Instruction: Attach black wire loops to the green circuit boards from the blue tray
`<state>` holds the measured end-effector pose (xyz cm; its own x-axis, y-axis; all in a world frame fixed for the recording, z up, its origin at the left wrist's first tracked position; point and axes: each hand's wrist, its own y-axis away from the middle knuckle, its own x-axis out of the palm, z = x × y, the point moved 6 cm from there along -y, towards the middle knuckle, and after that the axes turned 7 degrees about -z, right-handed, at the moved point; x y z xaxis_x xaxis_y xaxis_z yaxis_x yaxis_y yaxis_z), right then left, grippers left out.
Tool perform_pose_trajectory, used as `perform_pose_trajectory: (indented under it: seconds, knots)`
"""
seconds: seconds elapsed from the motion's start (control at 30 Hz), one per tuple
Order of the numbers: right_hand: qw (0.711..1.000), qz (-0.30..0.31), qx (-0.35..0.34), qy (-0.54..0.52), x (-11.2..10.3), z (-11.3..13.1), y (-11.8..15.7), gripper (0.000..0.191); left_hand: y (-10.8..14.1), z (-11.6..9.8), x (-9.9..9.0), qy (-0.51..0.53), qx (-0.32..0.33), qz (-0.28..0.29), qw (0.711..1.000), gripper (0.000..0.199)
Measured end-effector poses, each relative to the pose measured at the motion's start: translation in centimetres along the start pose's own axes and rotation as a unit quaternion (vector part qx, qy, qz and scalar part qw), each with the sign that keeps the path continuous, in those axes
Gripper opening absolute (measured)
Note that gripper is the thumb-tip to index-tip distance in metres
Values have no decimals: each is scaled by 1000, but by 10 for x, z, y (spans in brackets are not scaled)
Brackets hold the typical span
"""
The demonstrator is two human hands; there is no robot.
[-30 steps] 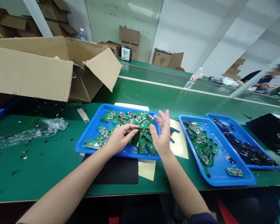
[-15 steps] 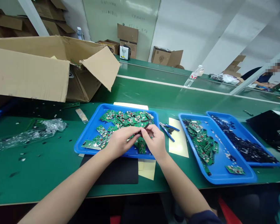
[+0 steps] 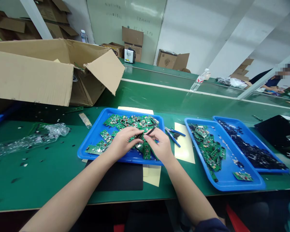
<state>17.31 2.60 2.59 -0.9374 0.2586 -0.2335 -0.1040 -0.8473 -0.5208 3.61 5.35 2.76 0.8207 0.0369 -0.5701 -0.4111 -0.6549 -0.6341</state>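
Over the blue tray (image 3: 91,157) of green circuit boards (image 3: 120,120), my two hands meet almost fingertip to fingertip. My left hand (image 3: 124,141) is closed in a pinch on a small circuit board (image 3: 140,136), mostly hidden by the fingers. Pinched between thumb and fingers of my right hand (image 3: 160,145) is a thin black tool (image 3: 151,130); its exact kind is unclear. A narrow green board (image 3: 147,151) lies in the tray just below the fingertips. Blue-handled pliers (image 3: 174,135) rest on the table right of the tray.
To the right stand a second blue tray (image 3: 241,185) with boards and one (image 3: 275,170) with black parts. A large cardboard box (image 3: 31,77) stands at left, above crumpled plastic wrap (image 3: 55,130). A bottle (image 3: 200,80) stands behind; another person (image 3: 272,80) is far right.
My fingertips have come slightly apart, showing more between them. The black tool has shifted a little in my right hand. Trays and pliers stay in place.
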Motion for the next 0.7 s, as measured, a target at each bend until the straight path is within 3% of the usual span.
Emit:
perform_pose_trajectory:
  seconds: [0.13, 0.23, 0.3, 0.37, 0.47, 0.57, 0.7]
  knots:
    - [999, 32, -8, 29, 2, -1, -2, 8, 1, -1, -6, -57, 53, -54, 995, 23]
    - [997, 51, 53, 0, 3, -10, -3, 28, 1, -11, -17, -85, 109, -123, 983, 23]
    - [990, 47, 125, -53, 4, -19, -2, 32, 1, -18, -22, -91, 143, -151, 974, 24]
    - [968, 55, 208, -129, 8, -27, 0, 23, 2, -22, -24, -93, 170, -154, 969, 26]
    - [922, 124, 291, -225, 21, -29, 7, 41, 4, -26, -21, -95, 200, -140, 965, 26]
    - [888, 180, 315, -284, 28, -22, 12, 42, 6, -25, -19, -106, 209, -143, 962, 27]
    - [871, 182, 315, -329, 29, -16, 13, 32, 5, -23, -21, -113, 201, -155, 961, 27]
